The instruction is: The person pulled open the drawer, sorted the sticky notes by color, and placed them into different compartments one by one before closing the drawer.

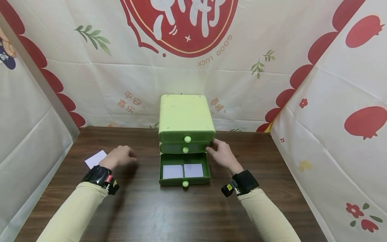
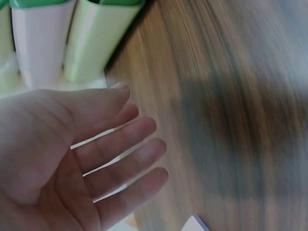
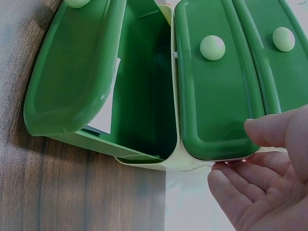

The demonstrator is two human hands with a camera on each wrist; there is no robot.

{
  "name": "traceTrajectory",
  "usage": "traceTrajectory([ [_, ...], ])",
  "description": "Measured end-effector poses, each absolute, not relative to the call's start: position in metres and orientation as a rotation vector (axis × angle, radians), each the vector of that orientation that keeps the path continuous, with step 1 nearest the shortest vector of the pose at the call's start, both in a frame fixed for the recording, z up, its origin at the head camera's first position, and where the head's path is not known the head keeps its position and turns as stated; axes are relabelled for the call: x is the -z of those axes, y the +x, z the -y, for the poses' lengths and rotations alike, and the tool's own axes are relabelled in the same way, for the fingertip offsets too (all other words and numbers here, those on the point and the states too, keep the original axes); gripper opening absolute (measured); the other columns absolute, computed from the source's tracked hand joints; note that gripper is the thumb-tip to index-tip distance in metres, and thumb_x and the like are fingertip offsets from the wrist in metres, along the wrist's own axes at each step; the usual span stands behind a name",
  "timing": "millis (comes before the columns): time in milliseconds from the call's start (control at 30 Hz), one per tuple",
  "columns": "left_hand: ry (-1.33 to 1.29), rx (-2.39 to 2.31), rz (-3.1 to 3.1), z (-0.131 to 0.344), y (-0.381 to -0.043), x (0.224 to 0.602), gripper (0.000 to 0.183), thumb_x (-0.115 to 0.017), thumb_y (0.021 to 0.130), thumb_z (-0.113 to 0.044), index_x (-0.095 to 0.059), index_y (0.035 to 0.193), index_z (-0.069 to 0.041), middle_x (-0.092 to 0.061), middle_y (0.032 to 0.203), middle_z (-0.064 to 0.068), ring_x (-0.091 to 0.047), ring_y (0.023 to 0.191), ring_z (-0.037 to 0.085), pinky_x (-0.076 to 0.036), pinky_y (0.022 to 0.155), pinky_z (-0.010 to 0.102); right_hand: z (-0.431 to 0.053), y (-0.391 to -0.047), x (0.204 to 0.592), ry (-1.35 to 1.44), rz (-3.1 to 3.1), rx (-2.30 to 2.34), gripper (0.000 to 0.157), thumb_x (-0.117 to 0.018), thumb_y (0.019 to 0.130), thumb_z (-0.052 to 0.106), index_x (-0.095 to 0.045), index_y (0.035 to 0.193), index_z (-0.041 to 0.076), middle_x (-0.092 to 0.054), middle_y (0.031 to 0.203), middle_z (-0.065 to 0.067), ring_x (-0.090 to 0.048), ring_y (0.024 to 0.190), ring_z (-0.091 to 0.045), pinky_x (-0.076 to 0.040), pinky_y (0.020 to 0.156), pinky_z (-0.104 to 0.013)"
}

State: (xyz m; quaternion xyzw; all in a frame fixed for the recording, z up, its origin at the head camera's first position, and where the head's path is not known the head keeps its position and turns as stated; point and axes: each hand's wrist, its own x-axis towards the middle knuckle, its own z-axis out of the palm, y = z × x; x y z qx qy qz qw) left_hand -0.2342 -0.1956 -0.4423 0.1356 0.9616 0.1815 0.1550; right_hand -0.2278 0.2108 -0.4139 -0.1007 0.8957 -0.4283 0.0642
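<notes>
A small green drawer cabinet [image 1: 186,112] with a pale yellow-green shell stands at the back of the table. Its bottom drawer [image 1: 196,182] is pulled out, with two white cards [image 1: 172,171] lying side by side inside. The middle drawer [image 3: 214,91] and the top drawer [image 3: 262,53] are pushed in. At the cabinet's right side my right hand [image 1: 223,155] grips the edge, thumb by the middle drawer's front and fingers along the side. My left hand [image 1: 121,156] hovers over the table to the left, fingers extended and holding nothing. Another white card [image 1: 95,159] lies beside its wrist.
The dark wooden table [image 1: 145,211] carries the cabinet and the loose card. A printed white cloth [image 1: 121,77] hangs behind the table and along both sides. Round pale-green knobs [image 1: 185,184] stick out from the drawer fronts.
</notes>
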Motion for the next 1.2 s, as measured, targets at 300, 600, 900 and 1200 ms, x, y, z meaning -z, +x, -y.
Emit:
traceTrajectory([
  [300,0.125,-0.528,-2.825,0.233,-0.229,0.446,0.039,-0.064,0.091,-0.023,-0.065,0.118,0.005,-0.064,0.116,0.030,-0.062,0.102,0.045,-0.050,0.080,0.054,-0.211,-0.228,0.414,-0.288,-2.704,1.285,0.046,-0.056,0.100,0.018,-0.046,0.144,0.012,-0.060,0.135,-0.013,-0.057,0.125,-0.028,-0.048,0.099,-0.046],
  [600,-0.112,-0.483,-2.821,0.254,-0.223,0.455,0.047,-0.057,0.091,-0.020,-0.053,0.125,0.012,-0.051,0.127,0.041,-0.051,0.113,0.059,-0.042,0.086,0.071,-0.211,-0.227,0.412,-0.299,-2.701,1.295,0.046,-0.056,0.100,0.019,-0.046,0.144,0.012,-0.061,0.134,-0.014,-0.058,0.124,-0.028,-0.048,0.098,-0.046],
  [900,-0.145,-0.494,-2.800,0.264,-0.220,0.466,0.030,-0.049,0.083,-0.010,-0.056,0.104,0.011,-0.057,0.109,0.038,-0.055,0.089,0.043,-0.042,0.086,0.068,-0.212,-0.229,0.415,-0.294,-2.753,1.285,0.039,-0.054,0.101,0.024,-0.053,0.139,0.014,-0.064,0.129,-0.009,-0.061,0.118,-0.024,-0.050,0.095,-0.044],
  [1200,-0.161,-0.520,-2.829,0.257,-0.219,0.467,0.046,-0.062,0.081,-0.014,-0.051,0.115,0.015,-0.058,0.103,0.035,-0.055,0.085,0.041,-0.048,0.073,0.053,-0.211,-0.231,0.415,-0.303,-2.774,1.289,0.034,-0.053,0.102,0.023,-0.056,0.134,0.014,-0.067,0.124,-0.009,-0.064,0.113,-0.023,-0.051,0.092,-0.042],
])
